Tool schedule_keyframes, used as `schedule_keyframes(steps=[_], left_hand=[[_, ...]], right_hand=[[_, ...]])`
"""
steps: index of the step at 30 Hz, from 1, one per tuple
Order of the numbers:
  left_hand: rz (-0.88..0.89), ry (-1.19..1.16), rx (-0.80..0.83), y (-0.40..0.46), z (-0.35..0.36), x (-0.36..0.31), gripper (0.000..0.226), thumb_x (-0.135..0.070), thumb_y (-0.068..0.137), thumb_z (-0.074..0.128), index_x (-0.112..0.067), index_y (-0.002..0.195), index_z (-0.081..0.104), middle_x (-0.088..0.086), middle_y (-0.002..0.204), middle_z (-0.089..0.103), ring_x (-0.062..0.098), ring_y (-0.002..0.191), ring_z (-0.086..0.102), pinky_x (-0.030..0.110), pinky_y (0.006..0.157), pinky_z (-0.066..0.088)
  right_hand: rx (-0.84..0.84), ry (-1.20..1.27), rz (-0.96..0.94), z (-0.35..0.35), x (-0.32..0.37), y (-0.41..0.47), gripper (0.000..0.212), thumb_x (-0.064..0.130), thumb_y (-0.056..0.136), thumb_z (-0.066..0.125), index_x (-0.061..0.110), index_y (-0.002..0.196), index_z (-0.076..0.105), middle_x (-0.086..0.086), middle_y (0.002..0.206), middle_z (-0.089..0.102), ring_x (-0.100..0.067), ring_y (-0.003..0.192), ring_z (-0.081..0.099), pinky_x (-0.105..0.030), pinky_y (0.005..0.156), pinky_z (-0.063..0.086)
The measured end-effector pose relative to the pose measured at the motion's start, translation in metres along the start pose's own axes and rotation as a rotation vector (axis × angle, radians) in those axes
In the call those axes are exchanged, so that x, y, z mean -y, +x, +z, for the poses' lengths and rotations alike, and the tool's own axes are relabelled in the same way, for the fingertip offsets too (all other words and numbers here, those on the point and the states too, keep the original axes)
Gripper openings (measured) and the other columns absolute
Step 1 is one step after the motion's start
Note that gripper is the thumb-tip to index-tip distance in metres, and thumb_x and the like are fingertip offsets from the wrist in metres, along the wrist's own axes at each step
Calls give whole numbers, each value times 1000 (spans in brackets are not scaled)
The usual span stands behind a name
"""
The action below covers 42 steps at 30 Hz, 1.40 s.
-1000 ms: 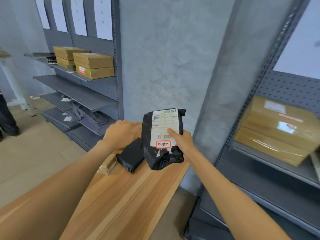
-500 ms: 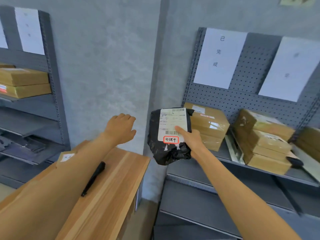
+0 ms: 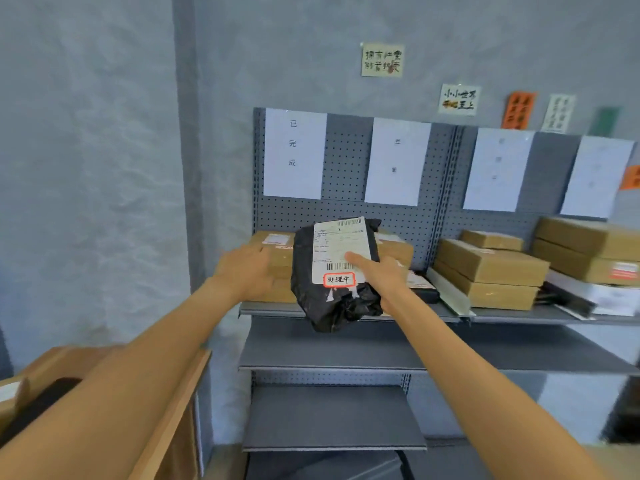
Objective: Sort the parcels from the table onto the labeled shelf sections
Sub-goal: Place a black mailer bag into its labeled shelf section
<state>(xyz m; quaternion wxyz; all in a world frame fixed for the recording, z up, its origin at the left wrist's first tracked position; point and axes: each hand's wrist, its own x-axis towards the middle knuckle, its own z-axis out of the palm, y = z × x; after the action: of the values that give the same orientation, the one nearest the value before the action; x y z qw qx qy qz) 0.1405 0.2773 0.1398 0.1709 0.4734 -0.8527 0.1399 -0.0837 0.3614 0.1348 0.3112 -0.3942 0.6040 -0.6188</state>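
Observation:
My right hand (image 3: 382,278) grips a black plastic parcel (image 3: 334,299) with a white shipping label and a red-framed sticker, thumb pressed on the label. It is held upright in front of the top shelf (image 3: 512,317) of a grey rack. My left hand (image 3: 244,270) hovers just left of the parcel with relaxed fingers, holding nothing. White paper section labels (image 3: 294,154) hang on the pegboard above the shelf. The wooden table (image 3: 173,410) is at the lower left, with a dark parcel (image 3: 41,403) partly hidden under my left arm.
Brown cardboard boxes (image 3: 485,268) are stacked along the top shelf, some behind the held parcel. Two lower shelves (image 3: 332,351) of the rack lie bare. A grey wall and pillar stand at the left. Small notes are stuck on the wall above.
My view has turned right from the table toward the labelled rack. Right hand carried the black parcel along; left hand left the table parcels and now floats beside it.

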Motion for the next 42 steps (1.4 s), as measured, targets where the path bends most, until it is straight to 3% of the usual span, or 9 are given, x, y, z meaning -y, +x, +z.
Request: schedule_keyframes(steps=[6,10,13,19,24,28,33,38,42], left_hand=[[175,-40,-13,-7,-21,-122,35,-33,90,53,-8,114,53,12,118,59,30,104,56,38,77,47],[286,-98,-3,-13,-24,-208,39,-35,90,53,-12,121,51,9,122,56,29,109,54,38,78,46],[347,-155,-34,-12,-31,-262,41,-35,90,52,-12,125,51,8,128,56,30,113,55,38,83,47],[475,-185,-69,-1,-34,-345,44,-36,90,52,-13,127,49,7,127,54,26,115,50,39,82,46],[534,-201,-51,15,-10,-389,46,-40,90,53,-14,127,49,7,126,55,26,114,51,41,85,49],[547,-248,-6,43,15,-414,49,-43,90,53,-13,129,47,7,128,54,26,114,51,40,85,49],[571,-314,10,87,52,-445,47,-43,90,53,-13,126,49,7,120,56,26,108,52,37,76,49],[557,-333,-11,146,84,-466,41,-42,90,54,-13,119,50,7,117,56,24,106,52,35,73,44],[527,-340,-19,198,100,-479,43,-40,92,51,-13,125,50,5,121,56,24,110,51,36,80,46]], right_hand=[[-157,29,12,-127,7,-56,39,24,83,76,2,113,66,-12,107,72,-25,96,70,-37,88,56],[-264,62,3,-208,12,-90,16,17,85,74,9,97,68,-9,97,72,-12,69,71,-24,62,57],[-379,53,-12,-263,16,-110,25,18,83,76,7,104,66,-11,106,71,-21,86,69,-32,80,57],[-521,49,7,-345,14,-136,24,21,83,77,12,102,66,-11,106,73,-26,94,71,-41,89,56],[-559,59,48,-387,-1,-137,33,18,84,75,8,114,67,-11,105,73,-26,89,72,-41,85,58],[-575,33,99,-412,-17,-120,26,20,84,75,7,106,68,-10,96,74,-19,74,72,-27,62,59],[-603,36,148,-441,-41,-75,27,24,85,75,7,105,68,-11,97,74,-24,82,73,-33,74,59],[-591,79,180,-463,-52,-10,16,23,85,73,13,96,67,-4,86,74,-17,68,72,-21,46,52],[-570,69,216,-481,-55,40,21,19,85,74,11,102,67,-8,93,74,-22,77,72,-24,49,54]])
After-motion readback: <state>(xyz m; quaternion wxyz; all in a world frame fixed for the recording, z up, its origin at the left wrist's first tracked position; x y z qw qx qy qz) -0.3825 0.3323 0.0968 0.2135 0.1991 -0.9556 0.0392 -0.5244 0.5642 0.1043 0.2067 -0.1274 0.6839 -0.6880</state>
